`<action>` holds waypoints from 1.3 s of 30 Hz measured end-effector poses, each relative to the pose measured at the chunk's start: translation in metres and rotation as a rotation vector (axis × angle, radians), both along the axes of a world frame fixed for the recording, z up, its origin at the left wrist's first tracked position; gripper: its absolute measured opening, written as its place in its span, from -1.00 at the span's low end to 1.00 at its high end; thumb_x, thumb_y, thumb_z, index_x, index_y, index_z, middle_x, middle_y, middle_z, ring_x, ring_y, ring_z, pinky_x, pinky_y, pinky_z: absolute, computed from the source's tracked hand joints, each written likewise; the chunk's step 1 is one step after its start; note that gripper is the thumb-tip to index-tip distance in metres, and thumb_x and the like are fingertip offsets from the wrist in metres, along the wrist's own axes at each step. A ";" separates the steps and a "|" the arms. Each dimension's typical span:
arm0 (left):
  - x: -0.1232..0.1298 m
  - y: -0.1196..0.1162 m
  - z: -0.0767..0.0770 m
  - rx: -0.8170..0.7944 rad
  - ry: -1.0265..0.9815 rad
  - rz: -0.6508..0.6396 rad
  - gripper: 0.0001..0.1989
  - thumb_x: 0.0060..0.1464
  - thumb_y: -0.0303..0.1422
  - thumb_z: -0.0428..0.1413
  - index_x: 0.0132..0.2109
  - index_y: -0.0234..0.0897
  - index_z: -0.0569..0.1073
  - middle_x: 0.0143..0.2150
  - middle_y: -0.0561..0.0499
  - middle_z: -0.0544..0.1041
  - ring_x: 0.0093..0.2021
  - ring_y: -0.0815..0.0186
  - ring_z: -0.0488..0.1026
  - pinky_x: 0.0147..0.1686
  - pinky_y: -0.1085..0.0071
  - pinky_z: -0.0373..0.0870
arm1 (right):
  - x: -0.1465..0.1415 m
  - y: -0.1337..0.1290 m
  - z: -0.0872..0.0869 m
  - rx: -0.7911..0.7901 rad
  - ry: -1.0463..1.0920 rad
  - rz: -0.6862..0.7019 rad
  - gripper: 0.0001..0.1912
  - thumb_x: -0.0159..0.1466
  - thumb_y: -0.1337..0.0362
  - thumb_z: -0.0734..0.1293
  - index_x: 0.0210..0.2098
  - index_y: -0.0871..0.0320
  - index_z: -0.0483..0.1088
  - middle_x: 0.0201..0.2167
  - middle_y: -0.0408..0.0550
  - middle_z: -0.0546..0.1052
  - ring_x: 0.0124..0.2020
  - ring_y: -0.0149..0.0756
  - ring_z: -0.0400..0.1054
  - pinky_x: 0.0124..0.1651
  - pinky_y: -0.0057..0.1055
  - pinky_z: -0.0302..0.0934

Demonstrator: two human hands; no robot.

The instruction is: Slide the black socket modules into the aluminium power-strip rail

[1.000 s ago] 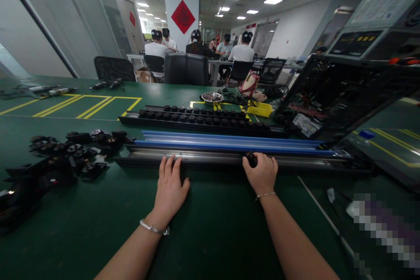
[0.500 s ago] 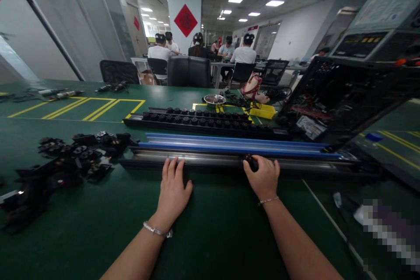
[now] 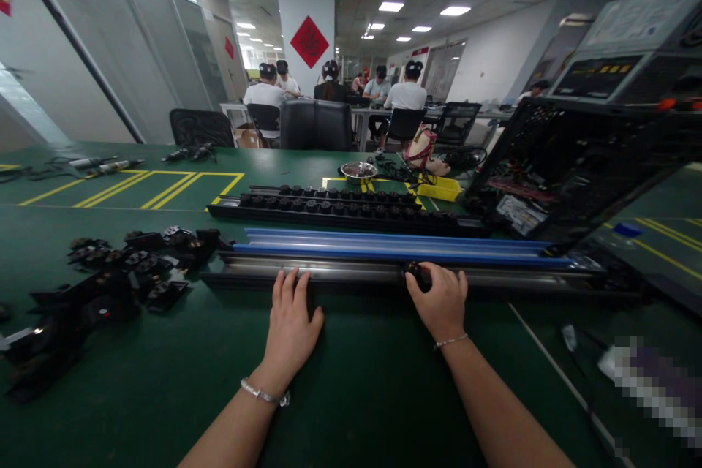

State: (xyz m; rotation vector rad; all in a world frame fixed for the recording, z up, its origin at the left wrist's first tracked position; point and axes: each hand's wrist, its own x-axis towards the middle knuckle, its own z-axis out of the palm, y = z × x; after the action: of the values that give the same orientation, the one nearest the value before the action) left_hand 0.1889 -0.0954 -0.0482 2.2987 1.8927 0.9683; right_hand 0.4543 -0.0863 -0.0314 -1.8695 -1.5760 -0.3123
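Observation:
A long black rail with a shiny metal channel (image 3: 351,270) lies crosswise on the green table in front of me. My left hand (image 3: 293,322) rests with its fingers spread, the fingertips on the rail's near edge. Between the thumb and fingers of my right hand (image 3: 442,300) is a small round black part (image 3: 414,270), held at the channel; its exact kind I cannot make out. Directly behind lies a blue rail (image 3: 384,243). Farther back, black rails (image 3: 340,213) carry rows of small round black parts.
Loose black parts (image 3: 131,259) are heaped at the left. A metal bowl (image 3: 358,172) and a yellow tray (image 3: 439,188) stand at the back. An opened computer case (image 3: 548,168) rises on the right. Several people sit at a farther table.
The view has tilted slightly, so the table sits a little lower in the picture. Both hands keep practically the same place on the rail.

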 end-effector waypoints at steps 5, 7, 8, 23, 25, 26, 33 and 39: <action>0.000 0.000 0.000 0.000 0.012 0.003 -0.45 0.02 -0.38 -0.01 0.19 -0.29 0.12 0.24 -0.19 0.09 0.30 0.03 -0.19 0.18 -0.06 0.04 | -0.003 -0.001 0.001 -0.008 0.012 0.014 -0.65 0.15 0.03 0.20 -0.22 0.15 0.33 -0.26 0.00 0.49 -0.13 -0.13 0.29 0.16 0.03 -0.21; 0.000 0.000 -0.001 0.003 0.010 0.002 -0.44 0.01 -0.38 0.00 0.18 -0.29 0.12 0.24 -0.19 0.09 0.30 0.02 -0.18 0.18 -0.06 0.04 | -0.005 -0.001 0.001 -0.005 0.013 0.028 -0.66 0.15 0.04 0.20 -0.23 0.15 0.34 -0.26 -0.01 0.49 -0.13 -0.14 0.29 0.16 0.03 -0.21; 0.000 0.000 -0.001 0.007 0.006 0.001 -0.44 0.01 -0.38 0.00 0.19 -0.28 0.12 0.24 -0.18 0.10 0.30 0.02 -0.18 0.18 -0.07 0.05 | -0.006 -0.002 0.001 0.001 0.013 0.037 -0.66 0.15 0.04 0.20 -0.23 0.14 0.34 -0.26 -0.01 0.49 -0.13 -0.15 0.29 0.16 0.04 -0.21; 0.000 0.001 -0.002 -0.003 -0.003 0.004 -0.44 0.02 -0.37 -0.01 0.19 -0.27 0.12 0.25 -0.18 0.09 0.31 0.03 -0.20 0.17 -0.06 0.06 | -0.003 -0.001 0.000 -0.017 -0.013 0.051 -0.66 0.25 0.20 0.06 -0.25 0.13 0.42 -0.23 -0.02 0.51 -0.05 -0.16 0.25 0.16 0.07 -0.25; 0.000 0.000 -0.002 -0.002 0.001 0.006 -0.45 0.02 -0.37 -0.01 0.19 -0.28 0.13 0.25 -0.19 0.09 0.31 0.03 -0.20 0.18 -0.06 0.06 | -0.005 -0.001 0.000 -0.016 -0.013 0.078 -0.67 0.25 0.22 0.06 -0.26 0.12 0.43 -0.23 -0.05 0.52 -0.04 -0.17 0.25 0.17 0.07 -0.28; 0.000 0.000 -0.002 -0.001 0.002 0.007 -0.45 0.02 -0.37 -0.01 0.18 -0.28 0.13 0.25 -0.19 0.09 0.31 0.04 -0.20 0.18 -0.05 0.05 | -0.006 -0.001 0.000 -0.015 -0.016 0.086 -0.67 0.25 0.23 0.06 -0.27 0.12 0.43 -0.23 -0.06 0.53 -0.04 -0.17 0.24 0.17 0.07 -0.29; 0.000 0.001 -0.002 0.018 -0.007 0.001 -0.46 0.02 -0.37 -0.01 0.18 -0.27 0.13 0.24 -0.17 0.09 0.31 0.04 -0.19 0.18 -0.05 0.04 | -0.009 -0.003 0.003 -0.016 -0.032 0.121 -0.69 0.23 0.25 0.09 -0.25 0.09 0.45 -0.20 -0.10 0.53 -0.03 -0.17 0.23 0.17 0.08 -0.30; 0.001 0.000 -0.001 0.016 0.007 0.016 -0.46 0.01 -0.38 -0.01 0.18 -0.27 0.14 0.24 -0.17 0.10 0.30 0.04 -0.17 0.18 -0.05 0.04 | -0.012 -0.004 0.002 -0.024 -0.052 0.178 -0.71 0.23 0.25 0.12 -0.21 0.07 0.45 -0.18 -0.12 0.52 -0.01 -0.19 0.23 0.18 0.05 -0.30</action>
State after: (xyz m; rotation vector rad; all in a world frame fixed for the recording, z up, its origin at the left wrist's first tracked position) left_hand 0.1897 -0.0953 -0.0497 2.3022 1.9168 0.9812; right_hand 0.4421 -0.0906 -0.0290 -1.7361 -1.7741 -0.2656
